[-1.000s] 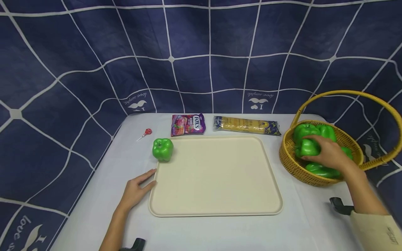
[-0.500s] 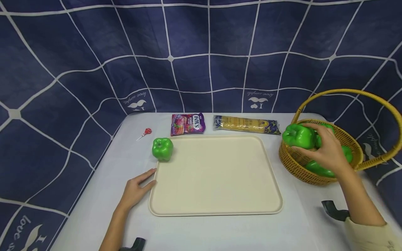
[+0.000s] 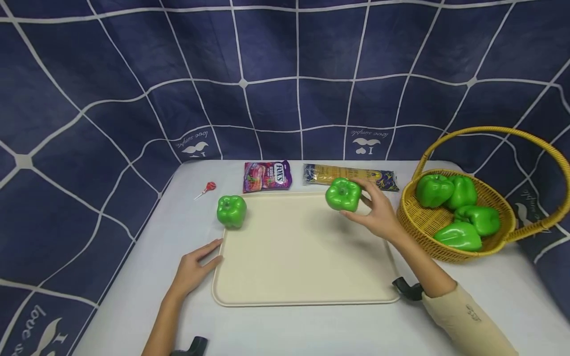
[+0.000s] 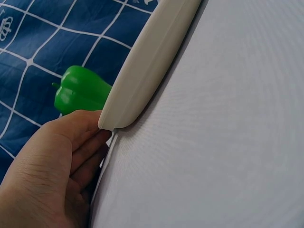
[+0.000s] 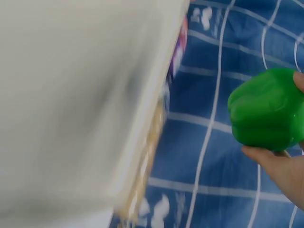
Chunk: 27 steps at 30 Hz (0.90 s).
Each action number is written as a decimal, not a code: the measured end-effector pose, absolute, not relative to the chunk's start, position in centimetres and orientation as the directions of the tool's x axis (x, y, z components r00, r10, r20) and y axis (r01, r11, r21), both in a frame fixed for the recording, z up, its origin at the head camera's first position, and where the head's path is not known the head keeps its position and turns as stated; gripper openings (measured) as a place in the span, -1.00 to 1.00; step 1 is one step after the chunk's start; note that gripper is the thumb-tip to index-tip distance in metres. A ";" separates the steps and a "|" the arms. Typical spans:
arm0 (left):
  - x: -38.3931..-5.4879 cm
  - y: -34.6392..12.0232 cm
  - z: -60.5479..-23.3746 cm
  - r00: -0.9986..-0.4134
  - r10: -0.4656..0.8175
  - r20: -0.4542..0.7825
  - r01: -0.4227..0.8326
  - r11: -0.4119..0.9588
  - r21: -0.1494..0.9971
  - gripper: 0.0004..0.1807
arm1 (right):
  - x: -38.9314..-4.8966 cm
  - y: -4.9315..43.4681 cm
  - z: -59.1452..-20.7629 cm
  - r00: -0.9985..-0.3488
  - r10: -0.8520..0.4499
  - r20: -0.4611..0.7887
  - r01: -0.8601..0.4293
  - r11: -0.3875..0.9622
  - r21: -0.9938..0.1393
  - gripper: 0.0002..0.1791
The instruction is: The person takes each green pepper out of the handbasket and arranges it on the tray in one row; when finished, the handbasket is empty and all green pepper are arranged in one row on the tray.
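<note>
My right hand (image 3: pixel 378 212) grips a green bell pepper (image 3: pixel 343 195) between thumb and fingers, raised over the far right part of a cream tray (image 3: pixel 303 257). In the right wrist view the same pepper shows at the right, with the thumb under it. My left hand (image 3: pixel 191 272) lies at the tray's left edge, its fingertips touching the rim. Just beyond those fingers a second green bell pepper (image 3: pixel 231 211) sits at the tray's far left corner. The left wrist view has this pepper (image 4: pixel 80 90) behind the tray's edge, above the hand.
A yellow wicker basket (image 3: pixel 409 232) with a tall handle stands at the right, holding several green bell peppers. Behind the tray lie a purple candy bag (image 3: pixel 267 177) and a pack of spaghetti (image 3: pixel 349 174). A red lollipop (image 3: pixel 209 187) lies at the far left.
My right hand has lifted a bell pepper out of the basket and carried it left over the tray. The left hand has stayed in place.
</note>
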<state>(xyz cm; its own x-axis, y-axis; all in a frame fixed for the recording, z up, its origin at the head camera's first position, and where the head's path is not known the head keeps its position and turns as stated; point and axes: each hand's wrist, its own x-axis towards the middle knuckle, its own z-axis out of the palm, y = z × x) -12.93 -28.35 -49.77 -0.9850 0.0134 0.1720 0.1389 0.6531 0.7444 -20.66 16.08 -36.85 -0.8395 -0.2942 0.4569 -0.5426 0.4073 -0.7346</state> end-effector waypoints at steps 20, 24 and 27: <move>-12.9 -28.4 -49.7 -0.987 0.013 0.159 0.126 0.673 0.729 -0.48 | -26.8 2.9 -43.6 -0.799 -0.576 0.170 -0.358 0.229 -0.905 -0.19; -12.9 -28.4 -49.7 -0.987 0.017 0.160 0.129 0.672 0.729 -0.48 | -26.9 1.8 -43.9 -0.792 -0.592 0.149 -0.318 0.191 -0.929 -0.17; -12.8 -28.3 -49.7 -0.987 0.013 0.157 0.125 0.670 0.732 -0.48 | -27.0 1.2 -43.9 -0.787 -0.600 0.146 -0.301 0.166 -0.939 -0.16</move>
<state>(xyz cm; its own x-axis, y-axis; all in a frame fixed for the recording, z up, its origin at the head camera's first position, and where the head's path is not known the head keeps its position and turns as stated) -12.81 -28.33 -49.71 -0.9875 0.0131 0.1573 0.1254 0.6702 0.7315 -27.00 1.18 -43.92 -0.7867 -0.5999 0.1458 -0.3006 0.1659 -0.9392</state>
